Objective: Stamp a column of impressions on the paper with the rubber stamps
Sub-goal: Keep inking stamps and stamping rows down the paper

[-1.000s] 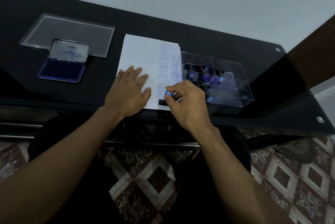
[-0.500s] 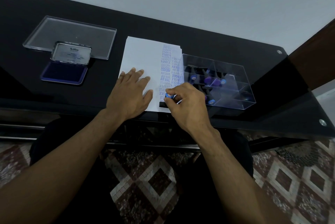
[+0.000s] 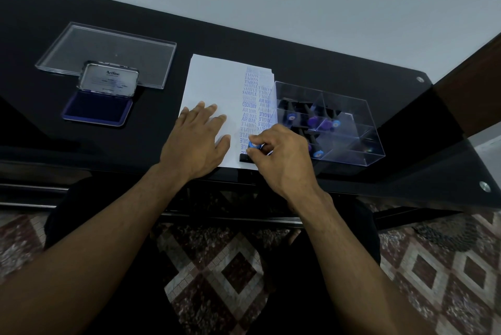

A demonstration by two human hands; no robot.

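Observation:
A white paper point(image 3: 214, 82) lies on the black table point(image 3: 244, 44), with two columns of blue impressions down its right side. My left hand point(image 3: 198, 142) rests flat on the paper's lower left, fingers spread. My right hand point(image 3: 282, 158) grips a rubber stamp point(image 3: 253, 149) with a blue-topped knob and a black base. The stamp stands on the paper's near edge, at the bottom of the left column. Most of the stamp is hidden under my fingers.
An open blue ink pad point(image 3: 100, 107) with its metal lid up sits at the left, in front of a clear flat lid point(image 3: 108, 50). A clear compartment box point(image 3: 341, 131) holding several more stamps stands right of the paper. The table's front edge runs just below my hands.
Both hands and the stamp stay in the same place on the paper. Only the camera view has shifted slightly.

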